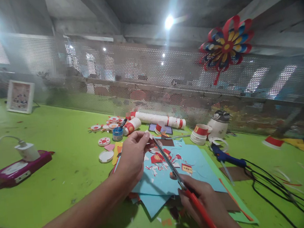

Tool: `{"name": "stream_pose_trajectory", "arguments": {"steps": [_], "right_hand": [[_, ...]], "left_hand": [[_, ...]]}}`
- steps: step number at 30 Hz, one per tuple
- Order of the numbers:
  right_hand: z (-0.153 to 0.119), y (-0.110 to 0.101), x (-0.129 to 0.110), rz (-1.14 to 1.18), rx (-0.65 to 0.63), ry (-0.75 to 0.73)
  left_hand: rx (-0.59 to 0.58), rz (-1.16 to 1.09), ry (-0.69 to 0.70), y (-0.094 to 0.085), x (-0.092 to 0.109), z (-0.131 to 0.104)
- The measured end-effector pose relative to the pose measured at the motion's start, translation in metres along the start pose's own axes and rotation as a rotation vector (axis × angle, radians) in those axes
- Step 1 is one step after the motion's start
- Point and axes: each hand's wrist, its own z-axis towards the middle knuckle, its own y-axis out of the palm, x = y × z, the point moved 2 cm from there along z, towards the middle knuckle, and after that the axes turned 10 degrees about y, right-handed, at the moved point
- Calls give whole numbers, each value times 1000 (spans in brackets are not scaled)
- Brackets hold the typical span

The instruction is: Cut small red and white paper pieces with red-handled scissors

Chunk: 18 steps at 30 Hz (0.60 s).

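Observation:
My left hand [133, 154] is closed in a pinch on a small white piece of paper [150, 134], mostly covered by the fingers. In my right hand [201, 194] are scissors [171, 165] with red handles. Their long metal blades point away from me, and the tips are close to the white piece; I cannot tell whether they touch it. Under both hands lie blue paper sheets [198, 159], strewn with red and white scraps [156, 168] and a small yellow-and-red label [187, 168].
A glue gun [229, 157] with a looping black cord lies at right. White-and-red tubes [155, 119], round decorated discs [104, 141] and a blue jar [118, 134] stand behind the sheets. At left is a purple power strip [39, 163] with a charger; a perforated screen [144, 82] bounds the back.

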Motion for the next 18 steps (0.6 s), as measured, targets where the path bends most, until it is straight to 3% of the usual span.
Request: {"name": "stream_pose_trajectory", "arguments": {"steps": [18], "right_hand": [[0,0,-1,12,-4,-11]], "left_hand": [[25,2,-3,0,0,0]]}}
